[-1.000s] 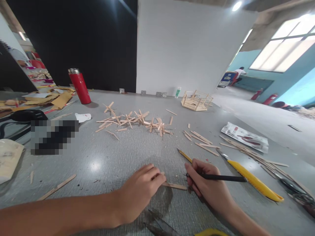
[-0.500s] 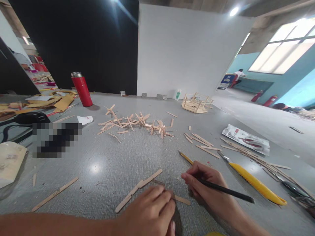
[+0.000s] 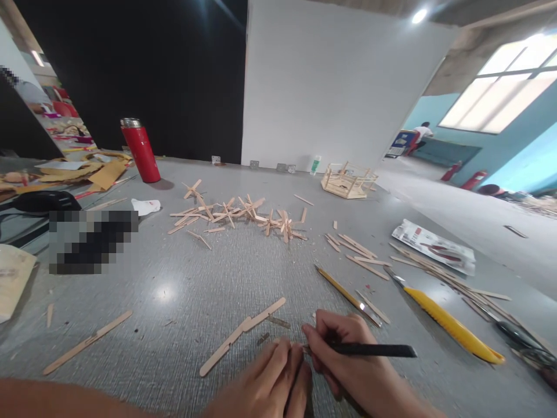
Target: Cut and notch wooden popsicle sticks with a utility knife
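My right hand (image 3: 348, 354) is closed around a slim black pen-like tool (image 3: 374, 349). Its working tip, close to my left fingertips, is too hidden to identify. My left hand (image 3: 274, 377) presses on the tabletop, fingers together, over a wooden craft stick that the hands now almost wholly cover. Just beyond the left hand lie joined craft sticks (image 3: 243, 335) with notched overlaps and small dark slivers (image 3: 278, 321). A yellow-brown pencil-like tool (image 3: 348, 293) rests beyond my right hand, beside a thin stick (image 3: 373, 306).
A yellow utility knife (image 3: 452, 325) and loose sticks (image 3: 439, 273) lie right, near a white packet (image 3: 435, 246). Star-shaped stick pieces (image 3: 248, 210) spread mid-table. A stick frame model (image 3: 348, 183) and a red flask (image 3: 140, 152) stand farther back. Another stick (image 3: 87, 342) lies left.
My right hand has moved left and toward me, bringing the black tool against my left fingertips. The stick end that showed between the hands is now covered.
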Demonstrator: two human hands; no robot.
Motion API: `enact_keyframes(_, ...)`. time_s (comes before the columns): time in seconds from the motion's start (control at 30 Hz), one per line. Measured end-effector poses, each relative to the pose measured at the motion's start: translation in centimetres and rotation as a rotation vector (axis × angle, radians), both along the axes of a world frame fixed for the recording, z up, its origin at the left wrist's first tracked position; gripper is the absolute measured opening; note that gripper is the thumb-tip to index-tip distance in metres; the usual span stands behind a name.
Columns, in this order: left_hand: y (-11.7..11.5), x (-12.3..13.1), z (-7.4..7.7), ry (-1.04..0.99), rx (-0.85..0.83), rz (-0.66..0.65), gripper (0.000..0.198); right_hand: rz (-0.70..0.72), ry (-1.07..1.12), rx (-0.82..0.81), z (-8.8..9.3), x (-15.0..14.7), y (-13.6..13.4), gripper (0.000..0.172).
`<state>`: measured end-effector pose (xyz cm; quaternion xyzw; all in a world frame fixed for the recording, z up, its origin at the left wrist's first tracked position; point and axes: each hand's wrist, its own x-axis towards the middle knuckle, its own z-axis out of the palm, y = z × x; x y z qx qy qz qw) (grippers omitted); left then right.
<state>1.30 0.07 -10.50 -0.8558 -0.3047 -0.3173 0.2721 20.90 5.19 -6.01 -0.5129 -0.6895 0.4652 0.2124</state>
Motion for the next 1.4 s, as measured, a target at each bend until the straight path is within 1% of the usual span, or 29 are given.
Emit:
enact_keyframes(0.1, -0.1, -0.1, 0.7, 0.023, 0.052, 0.022, 0.029, -0.001, -0.008, 0.011, 0.0, 0.1, 0.1, 0.049)
enact_keyframes(0.2, -0.3, -0.2, 0.7, 0.095, 0.109, 0.027, 0.024, 0.012, -0.013, 0.006, -0.1, 0.1, 0.2, 0.048)
enact_keyframes(0.27, -0.4, -0.3, 0.1, 0.143, 0.106, 0.013, 0.020, 0.017, -0.016, 0.002, 0.0, 0.1, 0.1, 0.047)
enact_keyframes(0.43, -0.8, -0.1, -2.0, 0.193, 0.092, -0.032, 0.016, 0.018, -0.027, 0.008, 0.1, 0.0, 0.1, 0.048)
enact_keyframes(0.53, -0.9, -0.1, -2.6, 0.196, 0.077, -0.051, 0.018, 0.019, -0.035, 0.017, 0.0, -0.1, 0.1, 0.049)
enact_keyframes(0.6, -0.9, -0.2, -2.5, 0.200, 0.081, -0.056, 0.018, 0.021, -0.039, 0.022, -0.1, -0.1, 0.1, 0.049)
enact_keyframes(0.77, -0.7, -0.3, -1.5, 0.202, 0.077, -0.039, 0.016, 0.027, -0.049, 0.030, 0.1, -0.1, 0.1, 0.049)
enact_keyframes(1.0, -0.6, -0.4, -1.2, 0.236, 0.106, -0.019, 0.015, 0.029, -0.053, 0.034, 0.2, -0.1, 0.1, 0.047)
enact_keyframes(1.1, -0.6, -0.5, -0.8, 0.246, 0.090, -0.022, 0.018, 0.030, -0.061, 0.044, 0.2, -0.1, 0.2, 0.047)
enact_keyframes(1.23, -0.6, -0.5, -0.2, 0.177, 0.091, -0.035, 0.022, 0.030, -0.063, 0.051, 0.3, -0.3, 0.2, 0.045)
enact_keyframes(1.4, -0.6, -0.4, -0.3, 0.205, 0.105, -0.033, 0.015, 0.027, -0.065, 0.060, 0.4, -0.4, 0.1, 0.047)
